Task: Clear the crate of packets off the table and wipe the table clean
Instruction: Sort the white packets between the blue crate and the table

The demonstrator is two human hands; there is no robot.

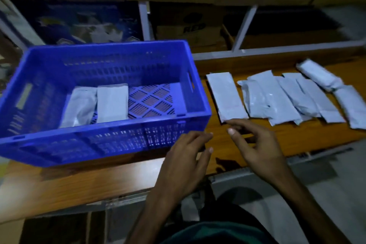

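Observation:
A blue slotted crate (103, 136) stands on the left half of the wooden table (83, 182). Two pale packets (99, 103) lie side by side on its floor. To the right of the crate, several more pale packets (277, 99) lie in a row on the table. The nearest packet (225, 97) lies just beside the crate. My left hand (186, 158) hovers by the crate's front right corner, fingers relaxed and holding nothing. My right hand (255, 144) is just in front of the nearest packet, fingers loosely bent, its fingertips at the packet's near end.
Behind the table runs a white-framed shelf (243, 29) holding cardboard boxes (190, 31) and a dark blue printed box (83, 24). The table's front edge (126, 200) runs just in front of my body.

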